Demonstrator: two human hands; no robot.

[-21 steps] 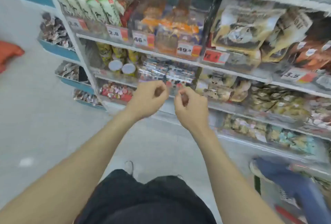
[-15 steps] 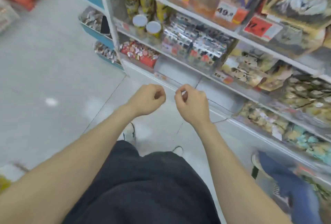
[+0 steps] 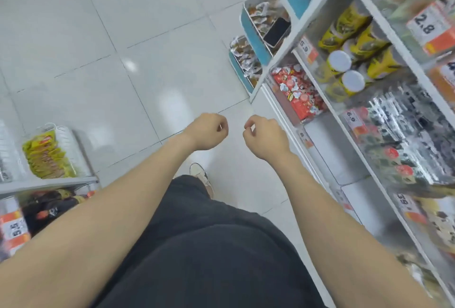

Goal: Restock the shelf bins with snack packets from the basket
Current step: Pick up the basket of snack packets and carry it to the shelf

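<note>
Your left hand (image 3: 206,131) and right hand (image 3: 266,136) hang side by side above the floor (image 3: 123,37), a gap between them. The fingers of both are curled into the palms and grip nothing. The shelf (image 3: 305,20) runs along your right — its red packets (image 3: 298,93) lie just beyond your right hand, with white-lidded cans (image 3: 339,61) a tier above. Past the shelf's end, a phone (image 3: 277,32) lies on the packets in a blue tray (image 3: 253,34). At your far left a white bin (image 3: 71,140) holds yellow packets (image 3: 46,157). One shoe (image 3: 200,175) shows below your left hand.
</note>
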